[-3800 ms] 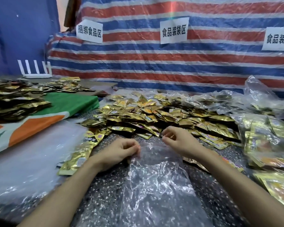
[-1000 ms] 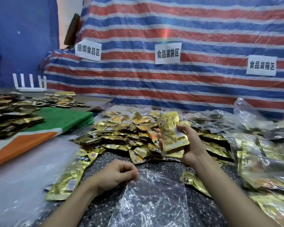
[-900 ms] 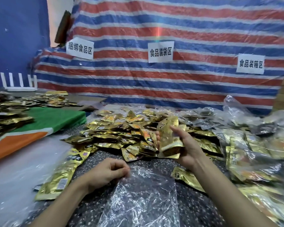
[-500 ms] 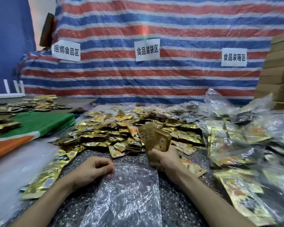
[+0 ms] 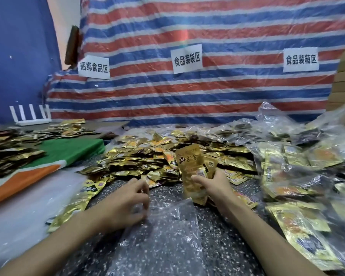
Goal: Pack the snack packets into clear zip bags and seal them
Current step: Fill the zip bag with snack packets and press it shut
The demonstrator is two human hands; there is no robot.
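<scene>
A red, white and blue striped tarpaulin [image 5: 187, 100] backs a dark speckled table [image 5: 223, 242]. Loose gold snack packets [image 5: 139, 158] are heaped across its middle, with filled clear bags [image 5: 299, 168] at the right. An empty clear zip bag [image 5: 167, 240] lies flat nearest the person. The right hand [image 5: 213, 185] clasps an upright stack of packets [image 5: 190, 170] above the zip bag's mouth. The left hand [image 5: 126, 202] curls at the bag's corner, too blurred to show a pinch.

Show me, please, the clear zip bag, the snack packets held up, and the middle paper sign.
clear zip bag [image 5: 173, 236], head view, middle of its crinkled panel.
held snack packets [image 5: 189, 162], head view, face of the front packet.
middle paper sign [image 5: 187, 58], head view, centre of its print.
</scene>
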